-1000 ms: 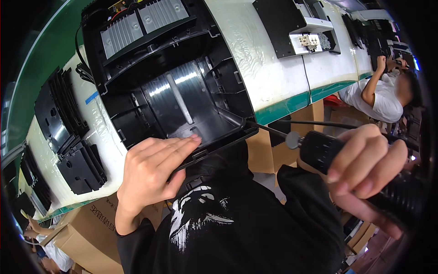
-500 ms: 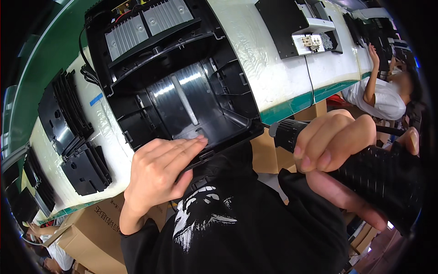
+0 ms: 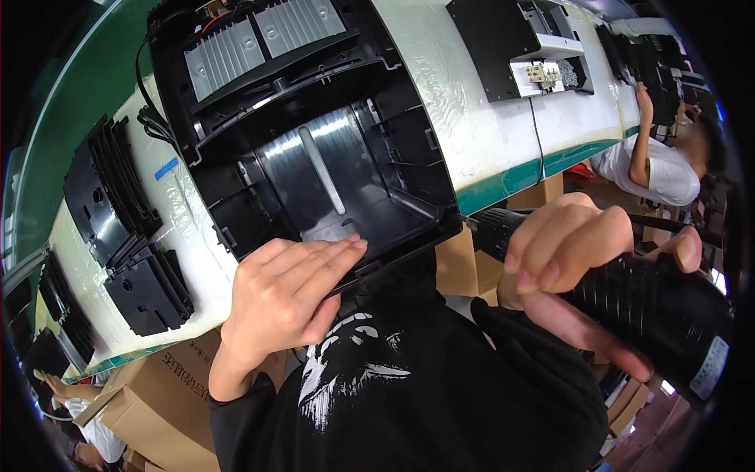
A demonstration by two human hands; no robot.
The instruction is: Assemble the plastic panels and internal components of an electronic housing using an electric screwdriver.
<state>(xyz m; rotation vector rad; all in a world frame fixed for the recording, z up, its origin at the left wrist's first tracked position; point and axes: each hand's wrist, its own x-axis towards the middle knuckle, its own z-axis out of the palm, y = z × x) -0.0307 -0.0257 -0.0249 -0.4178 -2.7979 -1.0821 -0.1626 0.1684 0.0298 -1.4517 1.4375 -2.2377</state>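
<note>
A large black plastic housing (image 3: 318,181) lies open on the bench in front of me. My left hand (image 3: 287,295) grips its near edge, fingers laid over the rim and thumb on the outer side. In my right hand (image 3: 570,244) is a black electric screwdriver (image 3: 653,307), held level with fingers wrapped round its body. Its front end points left at the housing's near right corner; whether the bit touches there I cannot make out. Two finned silver heat sinks (image 3: 263,47) sit in the far part of the housing.
Stacks of black plastic panels (image 3: 118,189) lie left on the white-covered bench (image 3: 464,118). Farther right stands a black and silver metal assembly (image 3: 523,55) with small parts. Cardboard boxes (image 3: 165,393) are below the bench. A person in white (image 3: 657,169) works at the right.
The housing and my left hand have shifted slightly right in the picture. The screwdriver has moved a little left, its front end now closer to the housing's corner.
</note>
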